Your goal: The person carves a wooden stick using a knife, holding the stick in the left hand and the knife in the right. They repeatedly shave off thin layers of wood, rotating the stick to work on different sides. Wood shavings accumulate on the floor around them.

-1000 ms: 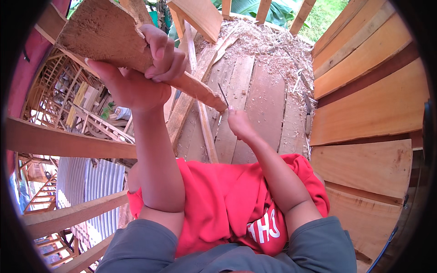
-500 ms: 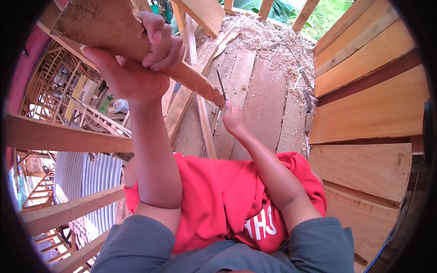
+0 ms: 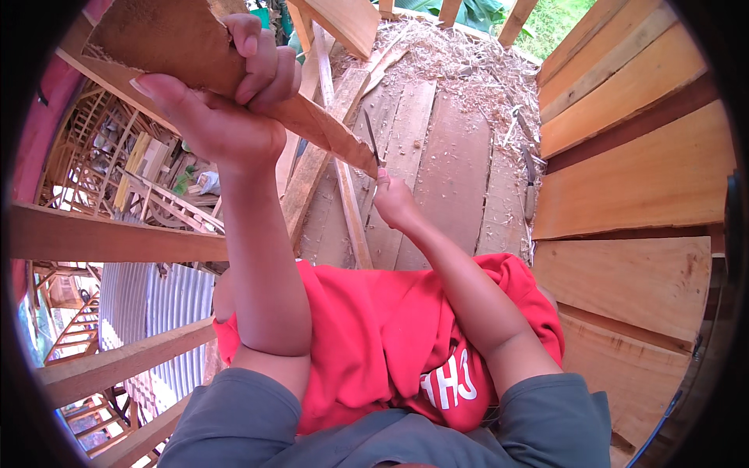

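My left hand (image 3: 222, 129) is closed around a carved piece of wood (image 3: 316, 125), raised at the upper left. The wood is broad and rough near my thumb and narrows toward its lower right end. There my right hand (image 3: 394, 201) grips a knife (image 3: 370, 134), its thin dark blade pointing up and away from me against the narrow tip. My fist hides the knife's handle. It is not clear how the right fingers sit around the wood's end.
A red cloth (image 3: 367, 327) covers my lap. Wood shavings (image 3: 460, 66) litter the plank floor (image 3: 456, 179), and another knife (image 3: 530, 191) lies at its right side. Wooden boards (image 3: 632, 179) line the right. Loose timber (image 3: 324, 171) lies beyond my left arm, beside an open railing (image 3: 117, 234).
Both hands, with the wood and the knife, have shifted slightly to the left. The blade stays at the wood's narrow end, and both grips look the same.
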A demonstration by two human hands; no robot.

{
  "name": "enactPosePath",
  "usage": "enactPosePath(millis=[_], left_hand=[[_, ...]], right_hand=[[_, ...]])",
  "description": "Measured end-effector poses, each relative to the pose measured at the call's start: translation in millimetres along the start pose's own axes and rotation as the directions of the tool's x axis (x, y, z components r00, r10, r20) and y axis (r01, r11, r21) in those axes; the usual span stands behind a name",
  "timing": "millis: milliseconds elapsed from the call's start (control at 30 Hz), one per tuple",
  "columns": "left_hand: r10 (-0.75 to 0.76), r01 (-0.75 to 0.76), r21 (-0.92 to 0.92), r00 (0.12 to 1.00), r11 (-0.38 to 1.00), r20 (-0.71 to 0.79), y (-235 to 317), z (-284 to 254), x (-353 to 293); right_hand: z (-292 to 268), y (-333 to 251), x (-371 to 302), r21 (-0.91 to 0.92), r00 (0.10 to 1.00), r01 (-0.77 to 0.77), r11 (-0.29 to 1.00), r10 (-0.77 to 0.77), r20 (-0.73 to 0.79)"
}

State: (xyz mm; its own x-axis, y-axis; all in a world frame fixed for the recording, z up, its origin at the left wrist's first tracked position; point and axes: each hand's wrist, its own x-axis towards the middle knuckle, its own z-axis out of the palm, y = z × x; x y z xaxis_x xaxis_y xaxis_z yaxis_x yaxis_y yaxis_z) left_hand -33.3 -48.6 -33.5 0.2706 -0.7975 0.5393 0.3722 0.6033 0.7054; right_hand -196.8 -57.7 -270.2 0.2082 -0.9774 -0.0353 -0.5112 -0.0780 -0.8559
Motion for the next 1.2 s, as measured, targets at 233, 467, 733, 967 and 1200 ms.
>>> enactPosePath(millis=[233,467,733,967,1200], left_hand=[[0.009,-0.008,-0.008,1.000,1.000,0.029,1.0,-11.0,-4.4],[-0.014,0.015,-0.013,0.997,1.000,0.081,-0.1,-13.2,-6.6],[-0.015,0.014,0.024,0.999,1.000,0.048,-0.1,-13.0,-9.6],[-0.023,0.022,0.002,0.998,1.000,0.064,-0.6,-6.1,-3.7],[-0.016,0.016,0.036,1.000,0.999,-0.005,-2.8,2.0,-2.9]], right_hand=[[-17.3,-33.9,-1.4,0.100,1.000,0.019,0.995,-0.020,0.002],[-29.8,-59.9,-0.3,0.166,0.996,0.092,0.982,-0.087,-0.035],[-33.0,-60.3,4.1,0.145,1.000,-0.003,0.989,-0.001,0.029],[-22.3,-41.3,7.6,0.075,0.940,-0.261,0.962,0.236,0.245],[-0.9,-5.4,8.6,-0.032,0.982,-0.134,0.990,0.137,0.133]])
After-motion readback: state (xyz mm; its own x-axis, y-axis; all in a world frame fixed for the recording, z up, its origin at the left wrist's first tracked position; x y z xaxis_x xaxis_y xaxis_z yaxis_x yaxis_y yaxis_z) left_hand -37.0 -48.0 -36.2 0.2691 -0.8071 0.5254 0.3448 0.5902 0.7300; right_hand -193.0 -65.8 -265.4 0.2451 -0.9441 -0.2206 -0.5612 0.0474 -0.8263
